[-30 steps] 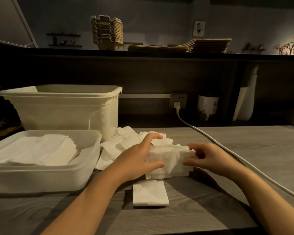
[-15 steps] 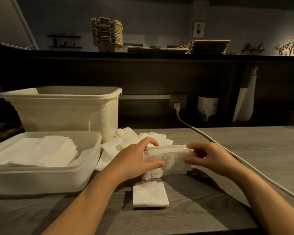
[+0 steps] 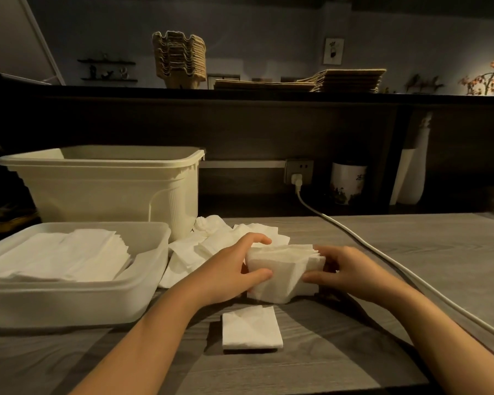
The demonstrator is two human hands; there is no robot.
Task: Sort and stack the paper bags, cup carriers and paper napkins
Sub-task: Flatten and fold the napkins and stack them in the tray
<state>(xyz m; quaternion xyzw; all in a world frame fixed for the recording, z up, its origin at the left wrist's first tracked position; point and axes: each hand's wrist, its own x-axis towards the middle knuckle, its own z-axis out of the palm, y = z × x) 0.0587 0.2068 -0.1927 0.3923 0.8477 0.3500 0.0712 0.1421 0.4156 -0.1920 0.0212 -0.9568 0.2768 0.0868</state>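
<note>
A thick bundle of white paper napkins (image 3: pixel 283 269) stands on edge on the grey table, gripped from both ends. My left hand (image 3: pixel 228 269) curls round its left end and my right hand (image 3: pixel 345 269) holds its right end. One folded napkin (image 3: pixel 251 327) lies flat on the table just in front of the bundle. Loose crumpled napkins (image 3: pixel 200 246) are piled behind my left hand. More napkins (image 3: pixel 69 252) lie stacked in the shallow translucent tray (image 3: pixel 69 297) at the left. On the dark shelf above stand stacked cup carriers (image 3: pixel 178 59) and flat paper bags (image 3: pixel 345 79).
A deep cream tub (image 3: pixel 103 183) stands behind the tray. A white power cable (image 3: pixel 382 252) runs from the wall socket (image 3: pixel 298 168) diagonally across the table's right side. A printed cup (image 3: pixel 347 182) and a white vase (image 3: pixel 411 166) stand at the back right.
The napkin bundle has tilted and shifted slightly between my hands, its top edges now showing more fanned. Both hands keep their hold at the ends.
</note>
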